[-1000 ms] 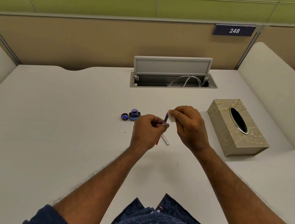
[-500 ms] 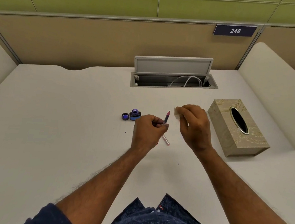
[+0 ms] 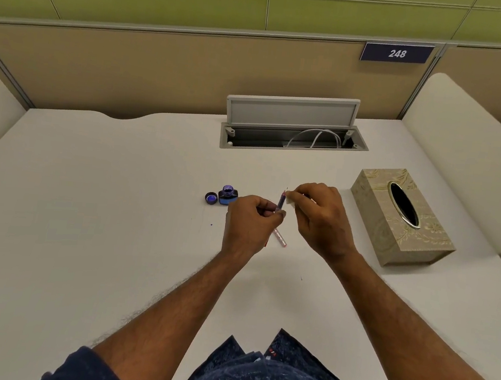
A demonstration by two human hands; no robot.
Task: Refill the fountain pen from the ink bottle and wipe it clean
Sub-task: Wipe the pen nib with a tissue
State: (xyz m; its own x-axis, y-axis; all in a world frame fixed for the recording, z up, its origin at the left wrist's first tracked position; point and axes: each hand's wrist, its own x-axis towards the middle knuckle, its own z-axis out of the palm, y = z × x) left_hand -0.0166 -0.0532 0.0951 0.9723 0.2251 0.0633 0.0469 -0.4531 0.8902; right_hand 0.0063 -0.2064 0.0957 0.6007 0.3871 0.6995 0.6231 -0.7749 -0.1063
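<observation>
The fountain pen (image 3: 280, 205) is held above the white desk (image 3: 85, 202), pinched between the thumb and fingertips of the left hand (image 3: 250, 222), whose fingers are curled closed around the barrel. The pen is tilted slightly off vertical, nib end up and away from the person; a dark purple section is seen above the fingers, and a thin red line is seen below the hand, though whether it belongs to the pen cannot be told. The right hand (image 3: 322, 218) is closed in a pinch on a small piece of pale tissue (image 3: 290, 201), which is held just beside the upper part of the pen; whether tissue and pen are in contact cannot be told at this resolution. The remaining fingers of the right hand are loosely bent. A slim pinkish transparent part, apparently the pen cap or barrel (image 3: 280, 237), lies on the desk directly under the hands. The ink bottle (image 3: 227, 195) stands open to the left of the left hand, near it but apart, with blue ink visible at the neck. Its cap (image 3: 211, 198) lies mouth-up, touching or just beside the bottle on its left. A patterned tissue box (image 3: 402, 218) is set on the desk to the right of the right hand. A few small dark specks are noted on the desk surface.
</observation>
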